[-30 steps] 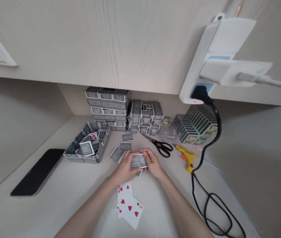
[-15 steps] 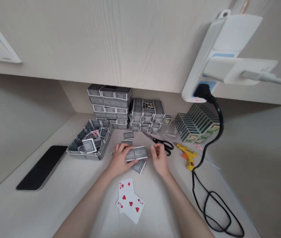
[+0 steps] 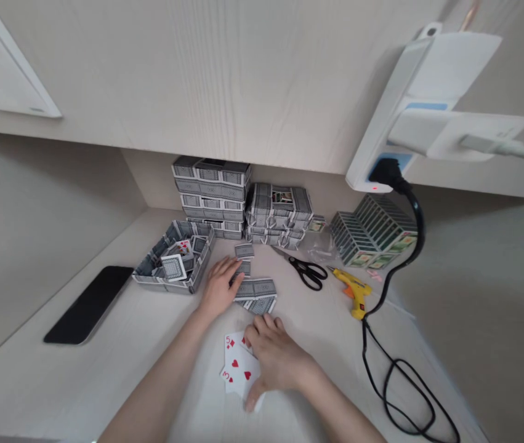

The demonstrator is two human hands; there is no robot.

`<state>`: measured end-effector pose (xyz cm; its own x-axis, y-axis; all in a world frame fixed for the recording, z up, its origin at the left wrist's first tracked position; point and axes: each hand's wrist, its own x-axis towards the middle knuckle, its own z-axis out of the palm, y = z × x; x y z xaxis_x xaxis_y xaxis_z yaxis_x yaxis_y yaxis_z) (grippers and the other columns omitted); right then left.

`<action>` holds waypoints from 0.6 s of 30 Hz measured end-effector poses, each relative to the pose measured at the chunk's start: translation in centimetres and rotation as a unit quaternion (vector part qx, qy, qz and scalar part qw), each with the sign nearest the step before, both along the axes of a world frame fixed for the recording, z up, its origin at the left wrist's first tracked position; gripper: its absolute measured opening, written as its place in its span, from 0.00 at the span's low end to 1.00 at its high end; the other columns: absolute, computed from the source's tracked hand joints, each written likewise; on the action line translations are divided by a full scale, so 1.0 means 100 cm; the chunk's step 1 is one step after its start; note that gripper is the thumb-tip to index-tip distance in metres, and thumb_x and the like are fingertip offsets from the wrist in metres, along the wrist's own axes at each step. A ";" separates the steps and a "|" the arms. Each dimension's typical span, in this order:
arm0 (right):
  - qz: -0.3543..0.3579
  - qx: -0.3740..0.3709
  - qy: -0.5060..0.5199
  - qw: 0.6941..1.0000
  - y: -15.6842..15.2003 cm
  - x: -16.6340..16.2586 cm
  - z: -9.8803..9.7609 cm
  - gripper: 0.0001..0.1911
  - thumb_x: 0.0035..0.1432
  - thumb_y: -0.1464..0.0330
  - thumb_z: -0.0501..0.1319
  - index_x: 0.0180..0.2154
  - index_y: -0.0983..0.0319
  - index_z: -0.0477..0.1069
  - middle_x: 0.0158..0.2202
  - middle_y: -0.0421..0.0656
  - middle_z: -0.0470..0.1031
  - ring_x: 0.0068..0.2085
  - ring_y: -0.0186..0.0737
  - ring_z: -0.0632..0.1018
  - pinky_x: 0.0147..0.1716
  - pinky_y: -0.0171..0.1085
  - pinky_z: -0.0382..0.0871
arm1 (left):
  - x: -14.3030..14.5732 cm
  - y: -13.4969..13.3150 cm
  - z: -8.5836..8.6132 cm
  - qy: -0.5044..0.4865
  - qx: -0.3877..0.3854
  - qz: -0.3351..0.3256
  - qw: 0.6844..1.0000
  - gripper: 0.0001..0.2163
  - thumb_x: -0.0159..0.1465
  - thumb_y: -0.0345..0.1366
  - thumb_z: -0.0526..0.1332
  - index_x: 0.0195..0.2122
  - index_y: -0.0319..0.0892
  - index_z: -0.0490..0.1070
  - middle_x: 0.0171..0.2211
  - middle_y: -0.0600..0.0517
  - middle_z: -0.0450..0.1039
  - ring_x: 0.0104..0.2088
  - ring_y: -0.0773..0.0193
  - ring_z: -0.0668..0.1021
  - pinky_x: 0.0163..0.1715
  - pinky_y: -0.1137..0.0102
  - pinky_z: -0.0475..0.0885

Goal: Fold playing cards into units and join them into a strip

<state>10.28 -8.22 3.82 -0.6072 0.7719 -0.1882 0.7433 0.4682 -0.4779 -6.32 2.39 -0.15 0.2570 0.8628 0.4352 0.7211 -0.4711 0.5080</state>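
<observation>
My left hand (image 3: 219, 287) lies on the desk with its fingers resting on the left end of a folded strip of grey-backed playing cards (image 3: 256, 288). Another grey-backed card (image 3: 260, 304) lies just under that strip. My right hand (image 3: 274, 360) is lower down, palm down, fingers curled over two face-up cards: a five of diamonds and a three of hearts (image 3: 236, 370). Its thumb reaches under the cards' near edge. Small folded card pieces (image 3: 244, 250) lie behind my left hand.
An open tray built from cards (image 3: 151, 278) holds loose cards at the left. Stacks of card boxes (image 3: 210, 197) stand against the back wall. Scissors (image 3: 308, 272), a yellow glue gun (image 3: 354, 290), card packs (image 3: 372, 234), a black cable (image 3: 395, 375) and a phone (image 3: 88, 304) lie around.
My right hand let go of the grey card strip and dropped down onto the face-up red cards. My left hand set the strip on the desk and stays on its end.
</observation>
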 end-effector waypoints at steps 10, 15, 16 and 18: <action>-0.053 -0.028 0.060 0.996 0.009 0.005 -0.002 0.24 0.33 0.58 0.70 0.31 0.62 0.64 0.35 0.43 0.67 0.38 0.43 0.66 0.35 0.37 0.58 | 0.002 -0.001 -0.005 0.057 -0.003 0.040 0.998 0.16 0.60 0.37 0.53 0.50 0.45 0.67 0.52 0.46 0.64 0.52 0.55 0.66 0.53 0.56 0.60; -0.098 -0.098 0.211 0.968 0.023 0.014 -0.011 0.13 0.45 0.64 0.65 0.23 0.63 0.62 0.24 0.37 0.65 0.26 0.31 0.66 0.24 0.30 0.57 | 0.003 -0.001 -0.006 0.092 -0.007 0.055 0.994 0.16 0.61 0.39 0.52 0.49 0.47 0.68 0.54 0.46 0.63 0.55 0.53 0.63 0.54 0.54 0.58; -0.118 -0.126 0.248 0.953 0.027 0.016 -0.013 0.13 0.47 0.62 0.63 0.23 0.63 0.62 0.21 0.36 0.65 0.24 0.31 0.67 0.22 0.30 0.57 | 0.003 -0.001 -0.007 0.092 -0.007 0.058 0.994 0.15 0.61 0.39 0.53 0.48 0.47 0.69 0.54 0.46 0.63 0.55 0.52 0.63 0.53 0.55 0.59; -0.180 -0.200 0.341 0.901 0.036 0.019 -0.018 0.14 0.52 0.57 0.58 0.28 0.62 0.61 0.21 0.36 0.66 0.21 0.32 0.69 0.18 0.30 0.59 | 0.003 0.000 -0.008 0.085 -0.003 0.062 0.994 0.15 0.60 0.39 0.54 0.48 0.46 0.69 0.53 0.46 0.64 0.54 0.53 0.64 0.53 0.55 0.60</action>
